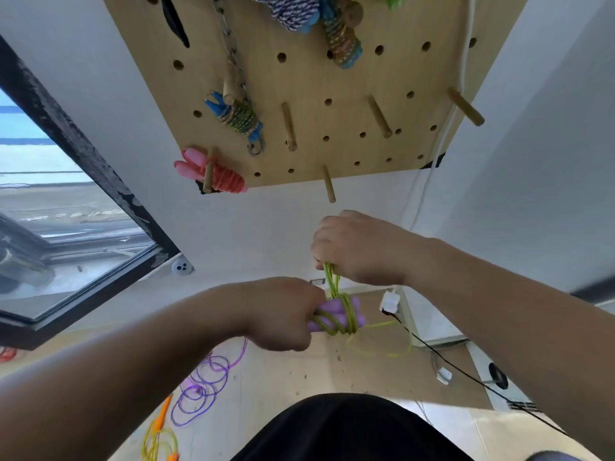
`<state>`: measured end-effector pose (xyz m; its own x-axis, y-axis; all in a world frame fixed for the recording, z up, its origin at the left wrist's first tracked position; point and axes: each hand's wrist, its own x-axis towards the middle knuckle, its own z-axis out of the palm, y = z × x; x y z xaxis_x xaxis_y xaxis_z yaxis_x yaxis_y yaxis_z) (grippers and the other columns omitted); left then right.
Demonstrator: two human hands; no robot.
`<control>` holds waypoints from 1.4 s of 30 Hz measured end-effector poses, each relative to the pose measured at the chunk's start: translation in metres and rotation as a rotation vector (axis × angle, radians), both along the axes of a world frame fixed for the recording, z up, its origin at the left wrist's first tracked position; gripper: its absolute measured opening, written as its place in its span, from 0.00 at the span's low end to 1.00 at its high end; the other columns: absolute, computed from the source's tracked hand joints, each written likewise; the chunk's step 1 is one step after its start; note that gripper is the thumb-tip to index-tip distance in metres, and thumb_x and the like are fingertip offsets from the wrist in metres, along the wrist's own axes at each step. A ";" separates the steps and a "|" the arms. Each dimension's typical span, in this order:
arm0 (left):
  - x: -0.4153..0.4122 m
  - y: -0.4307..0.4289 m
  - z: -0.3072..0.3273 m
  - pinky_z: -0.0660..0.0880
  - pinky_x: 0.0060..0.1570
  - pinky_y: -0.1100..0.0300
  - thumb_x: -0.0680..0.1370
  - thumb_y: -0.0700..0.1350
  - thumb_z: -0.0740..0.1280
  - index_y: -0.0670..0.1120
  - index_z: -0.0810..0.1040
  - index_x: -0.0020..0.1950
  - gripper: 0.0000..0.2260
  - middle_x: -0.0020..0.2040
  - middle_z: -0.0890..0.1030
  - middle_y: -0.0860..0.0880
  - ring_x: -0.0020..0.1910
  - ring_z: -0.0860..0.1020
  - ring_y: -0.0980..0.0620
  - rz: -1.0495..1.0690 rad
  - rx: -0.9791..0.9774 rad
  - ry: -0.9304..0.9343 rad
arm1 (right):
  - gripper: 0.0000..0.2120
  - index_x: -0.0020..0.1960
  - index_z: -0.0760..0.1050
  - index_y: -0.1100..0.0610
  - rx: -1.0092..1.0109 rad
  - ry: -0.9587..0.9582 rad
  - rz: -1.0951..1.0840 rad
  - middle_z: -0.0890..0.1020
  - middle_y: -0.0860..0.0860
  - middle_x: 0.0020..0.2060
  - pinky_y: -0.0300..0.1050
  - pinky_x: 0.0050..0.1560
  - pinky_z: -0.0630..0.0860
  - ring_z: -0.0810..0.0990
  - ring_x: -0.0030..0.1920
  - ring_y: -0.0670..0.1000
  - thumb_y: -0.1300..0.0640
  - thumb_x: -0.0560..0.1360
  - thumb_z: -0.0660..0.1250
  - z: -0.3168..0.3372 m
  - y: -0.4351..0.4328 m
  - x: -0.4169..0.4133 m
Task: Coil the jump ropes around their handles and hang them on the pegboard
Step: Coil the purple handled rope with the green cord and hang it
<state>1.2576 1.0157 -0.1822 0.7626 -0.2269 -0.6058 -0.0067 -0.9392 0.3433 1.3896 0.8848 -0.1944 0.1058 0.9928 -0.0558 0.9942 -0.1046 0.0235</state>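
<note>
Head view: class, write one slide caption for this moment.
Left hand holds the purple handles while the right hand grips the green rope wound around them, below the pegboard.

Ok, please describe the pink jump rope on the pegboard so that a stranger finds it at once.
Find the wooden pegboard on the wall and go to its lower left corner. There the pink jump rope hangs coiled on a peg. Only it has pink handles; the bundle above has blue ones.
</note>
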 end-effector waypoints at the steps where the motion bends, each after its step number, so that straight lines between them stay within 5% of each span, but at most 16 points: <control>1: 0.005 0.002 -0.005 0.66 0.33 0.58 0.76 0.40 0.64 0.45 0.71 0.46 0.03 0.39 0.72 0.49 0.35 0.69 0.51 -0.003 0.051 -0.002 | 0.09 0.40 0.71 0.50 -0.004 -0.007 -0.001 0.78 0.47 0.37 0.50 0.43 0.72 0.74 0.42 0.52 0.55 0.79 0.65 0.003 0.005 0.000; 4: 0.019 0.009 -0.017 0.73 0.43 0.54 0.77 0.40 0.62 0.42 0.74 0.52 0.06 0.45 0.77 0.46 0.43 0.75 0.46 0.071 0.156 -0.047 | 0.12 0.36 0.64 0.52 -0.006 -0.008 -0.008 0.67 0.47 0.29 0.48 0.36 0.66 0.66 0.34 0.52 0.65 0.70 0.64 0.014 0.012 -0.007; 8: 0.033 0.028 -0.026 0.72 0.47 0.58 0.80 0.44 0.61 0.43 0.75 0.58 0.09 0.56 0.80 0.43 0.54 0.78 0.43 0.316 0.159 -0.125 | 0.08 0.41 0.66 0.54 0.033 -0.017 -0.091 0.63 0.47 0.30 0.47 0.34 0.62 0.67 0.33 0.54 0.62 0.76 0.62 0.013 0.000 -0.014; 10: 0.037 0.036 -0.028 0.71 0.41 0.60 0.79 0.43 0.64 0.44 0.75 0.53 0.05 0.53 0.81 0.44 0.49 0.79 0.44 0.466 0.101 -0.176 | 0.04 0.48 0.70 0.54 0.058 0.040 -0.177 0.71 0.49 0.37 0.47 0.37 0.62 0.69 0.36 0.54 0.55 0.81 0.60 0.007 -0.009 -0.020; 13: 0.038 0.034 -0.023 0.65 0.24 0.64 0.74 0.35 0.65 0.45 0.71 0.42 0.06 0.34 0.78 0.52 0.28 0.72 0.51 0.773 -0.227 -0.208 | 0.19 0.62 0.75 0.52 0.196 0.212 -0.343 0.75 0.47 0.41 0.48 0.38 0.66 0.73 0.39 0.52 0.45 0.84 0.50 -0.005 -0.022 -0.023; 16: 0.035 0.027 -0.017 0.66 0.28 0.57 0.71 0.32 0.65 0.44 0.71 0.41 0.08 0.30 0.76 0.47 0.27 0.70 0.47 0.910 -0.453 -0.228 | 0.15 0.62 0.80 0.48 0.490 0.396 -0.516 0.74 0.41 0.36 0.37 0.36 0.67 0.73 0.37 0.44 0.48 0.83 0.57 -0.020 -0.039 -0.017; 19: 0.032 0.019 -0.014 0.68 0.30 0.55 0.70 0.30 0.66 0.42 0.70 0.39 0.09 0.28 0.75 0.44 0.28 0.72 0.46 0.909 -0.578 -0.239 | 0.07 0.50 0.79 0.47 0.587 0.587 -0.646 0.75 0.39 0.33 0.38 0.36 0.67 0.75 0.37 0.44 0.51 0.83 0.63 -0.028 -0.050 -0.018; 21: 0.033 0.016 -0.013 0.70 0.32 0.54 0.67 0.32 0.68 0.42 0.69 0.38 0.09 0.29 0.74 0.44 0.28 0.72 0.46 0.918 -0.647 -0.230 | 0.11 0.46 0.75 0.48 0.582 0.608 -0.694 0.74 0.42 0.31 0.41 0.34 0.65 0.73 0.36 0.46 0.48 0.83 0.58 -0.027 -0.050 -0.024; 25: 0.038 0.017 -0.017 0.70 0.33 0.53 0.69 0.32 0.68 0.42 0.71 0.40 0.08 0.31 0.75 0.42 0.29 0.72 0.47 0.929 -0.590 -0.258 | 0.19 0.48 0.78 0.48 0.627 0.534 -0.778 0.77 0.43 0.36 0.38 0.38 0.67 0.75 0.42 0.43 0.44 0.84 0.50 -0.025 -0.047 -0.024; 31: 0.039 0.020 -0.022 0.68 0.27 0.58 0.70 0.33 0.68 0.42 0.73 0.43 0.07 0.34 0.75 0.42 0.30 0.72 0.46 0.946 -0.463 -0.318 | 0.04 0.48 0.76 0.50 0.621 0.548 -0.737 0.74 0.41 0.36 0.34 0.36 0.66 0.74 0.40 0.45 0.51 0.81 0.65 -0.024 -0.045 -0.029; 37: 0.039 0.018 -0.017 0.71 0.35 0.50 0.69 0.31 0.67 0.41 0.69 0.40 0.09 0.31 0.73 0.42 0.30 0.72 0.45 0.989 -0.701 -0.264 | 0.06 0.50 0.67 0.49 0.549 0.577 -0.738 0.72 0.44 0.29 0.37 0.29 0.63 0.71 0.29 0.47 0.48 0.83 0.59 -0.025 -0.041 -0.037; 40: 0.035 0.018 -0.012 0.74 0.36 0.49 0.63 0.34 0.67 0.40 0.69 0.41 0.10 0.33 0.72 0.41 0.30 0.73 0.45 0.983 -0.853 -0.178 | 0.15 0.55 0.70 0.47 0.473 0.414 -0.694 0.73 0.41 0.32 0.39 0.33 0.62 0.72 0.33 0.44 0.40 0.82 0.50 -0.023 -0.039 -0.036; 42: 0.032 0.020 -0.011 0.74 0.37 0.49 0.61 0.34 0.67 0.41 0.70 0.42 0.12 0.34 0.71 0.40 0.30 0.73 0.44 0.986 -0.903 -0.149 | 0.23 0.53 0.76 0.49 0.536 0.468 -0.653 0.75 0.41 0.36 0.40 0.36 0.66 0.73 0.38 0.43 0.38 0.80 0.46 -0.022 -0.039 -0.036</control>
<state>1.2899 1.0357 -0.1929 0.8831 0.1772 -0.4344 0.4447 -0.0211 0.8954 1.3541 0.8455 -0.2159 0.7286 0.6517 0.2107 0.6324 -0.5219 -0.5724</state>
